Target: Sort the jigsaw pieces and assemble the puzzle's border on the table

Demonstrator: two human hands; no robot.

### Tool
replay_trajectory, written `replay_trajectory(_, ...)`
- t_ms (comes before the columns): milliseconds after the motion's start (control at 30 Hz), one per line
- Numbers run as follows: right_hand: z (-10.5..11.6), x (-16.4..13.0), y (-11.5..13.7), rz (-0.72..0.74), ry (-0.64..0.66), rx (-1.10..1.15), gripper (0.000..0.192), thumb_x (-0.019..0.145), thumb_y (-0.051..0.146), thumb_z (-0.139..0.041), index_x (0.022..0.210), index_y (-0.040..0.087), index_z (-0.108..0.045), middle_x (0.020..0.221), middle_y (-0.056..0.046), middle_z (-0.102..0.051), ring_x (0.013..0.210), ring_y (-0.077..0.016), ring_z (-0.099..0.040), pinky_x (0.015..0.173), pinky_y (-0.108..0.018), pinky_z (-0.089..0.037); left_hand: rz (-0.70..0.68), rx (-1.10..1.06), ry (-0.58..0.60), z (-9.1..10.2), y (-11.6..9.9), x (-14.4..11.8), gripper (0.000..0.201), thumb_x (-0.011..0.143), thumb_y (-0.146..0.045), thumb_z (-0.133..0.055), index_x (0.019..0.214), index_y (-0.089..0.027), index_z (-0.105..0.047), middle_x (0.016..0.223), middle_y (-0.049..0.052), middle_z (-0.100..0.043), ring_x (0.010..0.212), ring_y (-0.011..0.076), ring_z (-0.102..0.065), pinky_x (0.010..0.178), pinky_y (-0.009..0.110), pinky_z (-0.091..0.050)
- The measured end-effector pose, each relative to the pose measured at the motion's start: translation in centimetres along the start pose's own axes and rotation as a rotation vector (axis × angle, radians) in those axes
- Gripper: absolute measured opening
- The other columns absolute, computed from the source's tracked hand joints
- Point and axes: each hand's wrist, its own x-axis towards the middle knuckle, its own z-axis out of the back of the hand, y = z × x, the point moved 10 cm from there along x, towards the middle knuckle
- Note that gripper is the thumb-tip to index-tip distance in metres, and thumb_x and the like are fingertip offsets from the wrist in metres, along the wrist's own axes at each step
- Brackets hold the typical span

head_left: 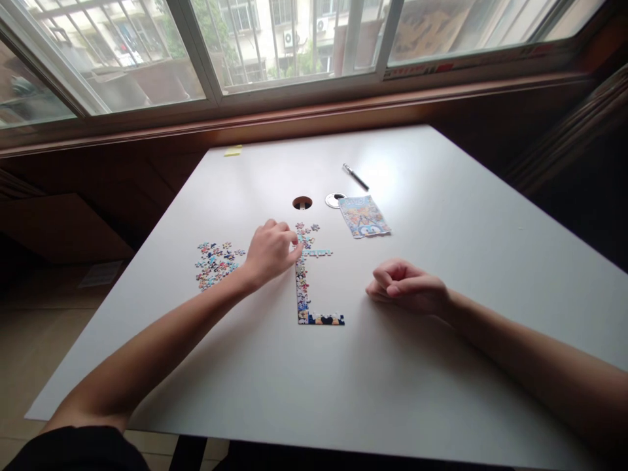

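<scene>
Pinching at the joined puzzle strip (303, 275), left hand (269, 252) fingers bunch together on thin, light, easily separated pieces; right hand (407, 288) rests curled shut, empty, on the bench (441, 196).

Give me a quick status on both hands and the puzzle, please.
Left hand fingertips on the joined puzzle strip. Right hand curled, resting on the table, contents unseen. Loose pieces left of the strip; nothing between.

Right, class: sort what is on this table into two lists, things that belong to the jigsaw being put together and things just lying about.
Belongs to the jigsaw:
- joined edge strip, touched by the left hand
- loose pieces
- picture card

Just lying about:
- pen
- round cap beside the table hole
- yellow note

The right hand rests curled on the table.
</scene>
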Motion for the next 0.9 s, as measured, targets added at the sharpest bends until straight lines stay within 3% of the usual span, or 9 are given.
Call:
replay_trajectory(200, -0.6, -0.1, 0.5, 0.012, 0.012, 0.005, 0.048, 0.07, 0.037, -0.079, 0.054, 0.021, -0.037, 0.047, 0.007, -0.025, 0.047, -0.0096, -0.025, 0.053, -0.03, -0.014, 0.037, 0.075, 0.153, -1.7, -0.3, 3.6, 0.027, 0.084, -0.044, -0.072, 0.081, -0.017, -0.075, 0.093, 0.011, -0.069, 0.096, 0.0293, -0.054, 0.082, 0.041, -0.042)
replay_trajectory(500, -0.9, -0.1, 0.7, 0.041, 0.015, 0.001, 0.041, 0.074, 0.035, -0.077, 0.058, 0.021, -0.042, 0.049, 0.006, -0.026, 0.049, -0.0103, -0.025, 0.054, -0.031, -0.015, 0.025, -0.05, 0.266, -2.7, 0.2, 4.0, 0.01, 0.078, -0.022, -0.075, 0.085, -0.015, -0.072, 0.103, 0.011, -0.068, 0.104, 0.0292, -0.055, 0.091, 0.043, -0.042)
replay_trajectory(600, -0.8, -0.1, 0.7, 0.06, 0.004, 0.003, 0.037, 0.074, 0.032, -0.077, 0.061, 0.02, -0.044, 0.051, 0.006, -0.03, 0.051, -0.0107, -0.028, 0.054, -0.031, -0.016, -0.035, -0.123, 0.288, -2.6, -0.3, 4.0, 0.011, 0.081, -0.016, -0.069, 0.092, -0.015, -0.071, 0.102, 0.009, -0.069, 0.101, 0.0241, -0.059, 0.09, 0.039, -0.046)
replay_trajectory(667, -0.7, -0.1, 0.7, 0.069, -0.005, -0.015, 0.034, 0.075, 0.031, -0.076, 0.063, 0.02, -0.046, 0.053, 0.005, -0.035, 0.053, -0.0109, -0.031, 0.055, -0.031, -0.018, -0.082, -0.303, 0.327, -2.5, -1.0, 3.7, 0.011, 0.085, -0.015, -0.064, 0.095, -0.015, -0.069, 0.097, 0.006, -0.07, 0.092, 0.0182, -0.064, 0.084, 0.033, -0.051)
replay_trajectory(733, -0.7, -0.1, 0.6, 0.057, -0.018, -0.064, 0.033, 0.076, 0.032, -0.076, 0.066, 0.019, -0.048, 0.056, 0.004, -0.04, 0.056, -0.011, -0.034, 0.056, -0.03, -0.02, -0.094, -0.628, 0.361, -2.0, -1.8, 3.3, 0.013, 0.09, -0.019, -0.06, 0.099, -0.014, -0.068, 0.095, 0.006, -0.069, 0.085, 0.0149, -0.067, 0.079, 0.03, -0.054)
replay_trajectory(800, -0.6, 0.1, 0.6, 0.017, -0.057, -0.158, 0.033, 0.08, 0.035, -0.075, 0.069, 0.019, -0.048, 0.06, 0.004, -0.042, 0.057, -0.0107, -0.034, 0.056, -0.029, -0.021, -0.066, -0.956, 0.356, -1.2, -2.2, 3.0, 0.017, 0.091, -0.023, -0.061, 0.104, -0.013, -0.067, 0.096, 0.008, -0.069, 0.083, 0.0151, -0.07, 0.077, 0.03, -0.058)
replay_trajectory(900, -0.4, 0.5, 1.7, 0.005, -0.166, -0.405, 0.032, 0.086, 0.041, -0.07, 0.074, 0.02, -0.049, 0.065, 0.005, -0.042, 0.059, -0.0102, -0.034, 0.055, -0.028, -0.022, -0.006, -1.177, 0.303, -0.1, -2.1, 2.6, 0.022, 0.087, -0.024, -0.069, 0.105, -0.013, -0.067, 0.09, 0.007, -0.069, 0.078, 0.0157, -0.071, 0.075, 0.031, -0.061)
